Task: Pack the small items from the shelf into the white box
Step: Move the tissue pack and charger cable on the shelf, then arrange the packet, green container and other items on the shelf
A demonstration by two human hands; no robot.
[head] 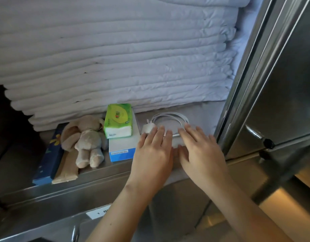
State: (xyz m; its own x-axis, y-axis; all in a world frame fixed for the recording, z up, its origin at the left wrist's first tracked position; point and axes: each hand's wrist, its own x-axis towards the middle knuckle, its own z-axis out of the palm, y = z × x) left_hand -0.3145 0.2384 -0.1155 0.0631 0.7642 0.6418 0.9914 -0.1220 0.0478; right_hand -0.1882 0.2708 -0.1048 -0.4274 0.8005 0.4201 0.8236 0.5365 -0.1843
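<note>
Both hands flat over the charger at the right end of the shelf

The small white charger plug (pixel 148 128) and its loosely coiled white cable (pixel 170 117) lie on a flat pale slab (pixel 170 126) on the steel shelf (pixel 98 172), right of the green tissue pack (pixel 118 120). I cannot tell whether that slab is the white box. The left hand (pixel 154 151) and right hand (pixel 201 149) hover side by side, fingers straight and spread, holding nothing. The left fingertips are at the plug's near side and the right fingertips are over the coil's near right edge. The plug looks light, hard and smooth, so a pinch across its body should do. The cable is limp and springy and will likely uncoil and trail unless the loops are gathered together with the plug.
</note>
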